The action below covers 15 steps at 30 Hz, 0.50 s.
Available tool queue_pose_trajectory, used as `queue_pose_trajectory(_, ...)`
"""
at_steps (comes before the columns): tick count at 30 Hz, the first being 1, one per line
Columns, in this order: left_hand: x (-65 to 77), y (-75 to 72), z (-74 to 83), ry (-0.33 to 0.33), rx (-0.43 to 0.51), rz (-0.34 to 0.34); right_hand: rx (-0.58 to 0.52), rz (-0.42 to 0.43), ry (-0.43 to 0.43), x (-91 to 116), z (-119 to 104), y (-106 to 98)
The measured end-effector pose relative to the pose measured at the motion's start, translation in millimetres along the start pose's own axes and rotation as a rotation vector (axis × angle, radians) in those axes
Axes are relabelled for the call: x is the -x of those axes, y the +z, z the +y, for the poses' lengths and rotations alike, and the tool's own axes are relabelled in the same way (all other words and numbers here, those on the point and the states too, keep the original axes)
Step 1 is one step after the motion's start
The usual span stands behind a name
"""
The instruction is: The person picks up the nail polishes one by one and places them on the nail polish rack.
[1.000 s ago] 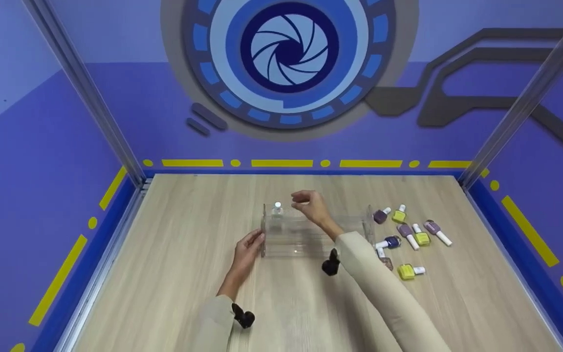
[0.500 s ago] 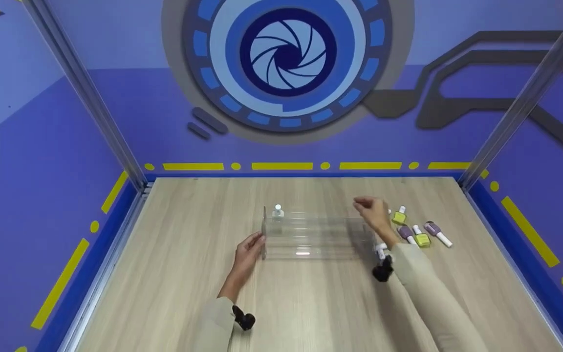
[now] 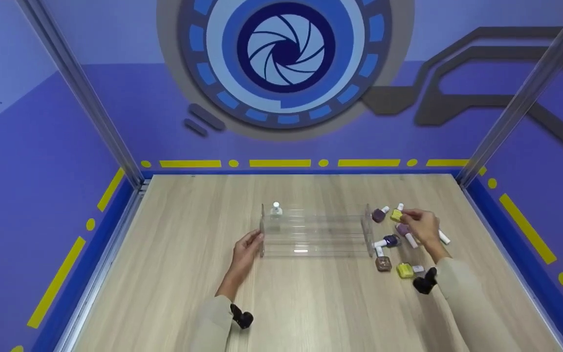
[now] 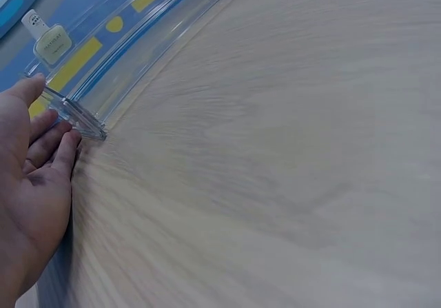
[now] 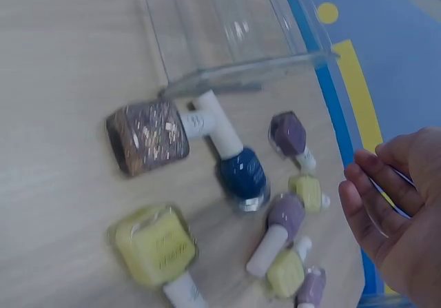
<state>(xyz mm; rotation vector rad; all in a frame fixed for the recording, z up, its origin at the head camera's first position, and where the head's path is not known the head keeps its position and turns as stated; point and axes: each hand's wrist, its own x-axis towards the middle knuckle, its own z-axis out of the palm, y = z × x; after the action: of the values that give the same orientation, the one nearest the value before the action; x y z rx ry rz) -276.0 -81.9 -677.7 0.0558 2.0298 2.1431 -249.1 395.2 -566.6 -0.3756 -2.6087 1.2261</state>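
Clear rack [image 3: 313,235]: mid-table on the wood table [image 3: 281,298], 12 o'clock being the patterned back wall [image 3: 262,146].
Left hand [image 3: 246,252]: at the rack's 9 o'clock end, fingers relaxed, slightly bent, tips resting against the end panel; grips nothing.
Pale bottle [image 3: 276,210]: upright in the rack, 10 o'clock.
Right hand [image 3: 423,227]: at the rack's 3 o'clock, half-open, fingers loosely bent, nothing in hold; tips just beside the far yellow bottle [image 3: 396,216], contact unclear.
Loose polish: 8 bottles, on the table off the rack's 3 o'clock end.
Far side: dark purple bottle [image 3: 378,215], at the far yellow bottle's 9 o'clock.
Middle: mauve bottle [image 3: 402,230]; navy bottle [image 3: 391,240]; another yellow bottle [image 5: 286,272] and a second mauve bottle [image 5: 312,286], plainer from the right wrist.
Near side: glitter bottle [image 3: 383,264]; near yellow bottle [image 3: 404,271] at its 4 o'clock.
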Motion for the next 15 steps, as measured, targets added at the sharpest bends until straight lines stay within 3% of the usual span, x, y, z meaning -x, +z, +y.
queue_pose_trajectory(8,-2.7,0.7,1.5,0.019,-0.009,0.014,0.016,-0.107,0.034,12,14,-18)
queue_pose_trajectory(15,-1.6,1.2,-0.2,0.018,-0.016,0.01,-0.036,-0.196,0.003,27,27,-9)
